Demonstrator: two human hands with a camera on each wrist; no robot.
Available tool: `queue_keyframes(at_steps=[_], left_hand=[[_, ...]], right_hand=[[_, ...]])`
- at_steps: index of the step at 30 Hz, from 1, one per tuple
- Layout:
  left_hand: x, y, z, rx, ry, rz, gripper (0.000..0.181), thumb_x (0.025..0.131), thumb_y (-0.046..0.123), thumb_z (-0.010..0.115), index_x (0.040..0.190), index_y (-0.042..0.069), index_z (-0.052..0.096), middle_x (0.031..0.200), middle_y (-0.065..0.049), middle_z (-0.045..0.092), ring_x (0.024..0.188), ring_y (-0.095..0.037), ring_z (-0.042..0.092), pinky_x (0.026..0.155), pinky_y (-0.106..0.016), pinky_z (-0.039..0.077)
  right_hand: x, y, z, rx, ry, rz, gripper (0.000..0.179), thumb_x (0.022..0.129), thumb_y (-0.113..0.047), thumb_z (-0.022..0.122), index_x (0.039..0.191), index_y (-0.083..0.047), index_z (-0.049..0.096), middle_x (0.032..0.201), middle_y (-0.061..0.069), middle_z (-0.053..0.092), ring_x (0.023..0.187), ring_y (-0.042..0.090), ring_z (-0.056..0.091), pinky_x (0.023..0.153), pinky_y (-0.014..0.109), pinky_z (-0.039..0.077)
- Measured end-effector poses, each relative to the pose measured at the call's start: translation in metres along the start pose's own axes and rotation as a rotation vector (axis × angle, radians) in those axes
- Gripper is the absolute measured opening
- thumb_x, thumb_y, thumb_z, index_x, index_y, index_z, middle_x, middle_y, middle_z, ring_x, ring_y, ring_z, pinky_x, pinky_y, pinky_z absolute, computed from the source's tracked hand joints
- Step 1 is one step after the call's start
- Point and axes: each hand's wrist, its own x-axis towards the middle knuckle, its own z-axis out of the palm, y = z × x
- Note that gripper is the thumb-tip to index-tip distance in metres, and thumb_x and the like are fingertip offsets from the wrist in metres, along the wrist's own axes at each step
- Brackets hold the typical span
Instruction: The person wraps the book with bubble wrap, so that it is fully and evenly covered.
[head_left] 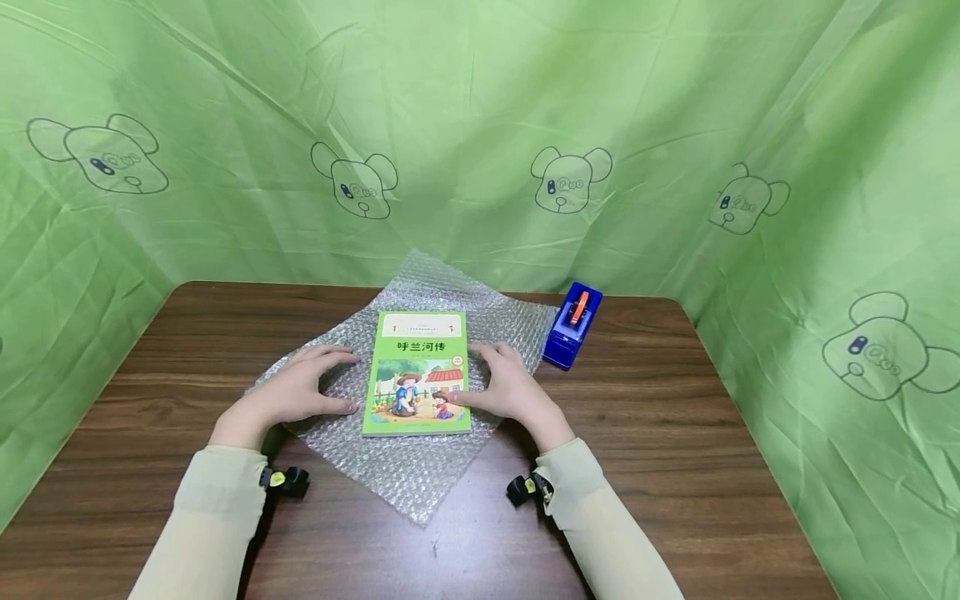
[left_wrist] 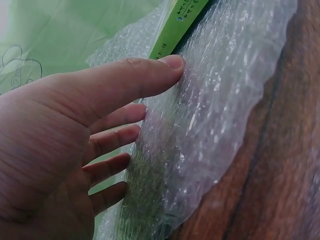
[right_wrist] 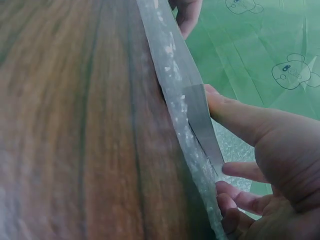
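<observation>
Brown table (head_left: 675,433), bubble wrap (head_left: 420,479), blue dispenser (head_left: 564,346) atop

On the desk (head_left: 652,467), a sheet of bubble wrap (head_left: 420,471) lies cornerwise, one corner toward the near edge, the opposite one reaching past the far edge to the curtain (head_left: 465,92). The book (head_left: 416,375) lies on the middle of the sheet. To its left, over the sheet and apart from the cover, is the left grip (head_left: 292,389); the right grip (head_left: 516,389) is at the book's right edge, thumb over the cover's lower right part. The tape dispenser (head_left: 573,326) sits beside the sheet's right corner, near the desk's far edge. The curtain hangs behind the desk and along both sides.
</observation>
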Motion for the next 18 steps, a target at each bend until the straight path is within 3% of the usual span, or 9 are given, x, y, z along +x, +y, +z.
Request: queue_keyframes(at_steps=[7, 12, 15, 18], left_hand=[[0.0006, -0.0003, 0.0002, 0.012, 0.009, 0.015, 0.086, 0.084, 0.047, 0.095, 0.152, 0.007, 0.062, 0.161, -0.024, 0.051, 0.151, -0.053, 0.038, 0.122, -0.075, 0.030], [-0.0007, 0.0014, -0.0001, 0.018, 0.007, 0.004, 0.086, 0.084, 0.047, 0.094, 0.153, 0.007, 0.062, 0.162, -0.024, 0.049, 0.152, -0.053, 0.037, 0.122, -0.076, 0.029], [-0.0007, 0.0022, -0.0002, 0.016, 0.007, -0.001, 0.085, 0.084, 0.046, 0.094, 0.153, 0.007, 0.062, 0.162, -0.025, 0.049, 0.152, -0.054, 0.036, 0.122, -0.076, 0.028], [-0.0006, 0.0029, -0.0007, 0.017, 0.007, -0.005, 0.085, 0.084, 0.046, 0.094, 0.153, 0.007, 0.062, 0.163, -0.025, 0.049, 0.152, -0.054, 0.036, 0.122, -0.077, 0.028]], right_hand=[[0.0003, -0.0001, -0.0024, -0.028, -0.007, -0.011, 0.097, 0.080, -0.059, 0.095, 0.155, -0.009, 0.061, 0.144, 0.016, 0.058, 0.133, 0.036, 0.053, 0.115, 0.055, 0.048], [-0.0001, 0.0004, -0.0013, -0.022, 0.004, -0.014, 0.108, 0.079, -0.059, 0.096, 0.163, -0.010, 0.050, 0.152, 0.020, 0.054, 0.141, 0.040, 0.050, 0.118, 0.060, 0.045], [-0.0013, 0.0007, -0.0009, -0.005, -0.006, -0.049, 0.105, 0.083, -0.057, 0.093, 0.166, -0.013, 0.047, 0.157, 0.022, 0.049, 0.146, 0.042, 0.045, 0.119, 0.063, 0.043], [-0.0014, 0.0029, -0.0011, 0.006, -0.023, -0.119, 0.092, 0.088, -0.053, 0.091, 0.162, -0.013, 0.053, 0.161, 0.020, 0.046, 0.149, 0.041, 0.041, 0.122, 0.063, 0.040]])
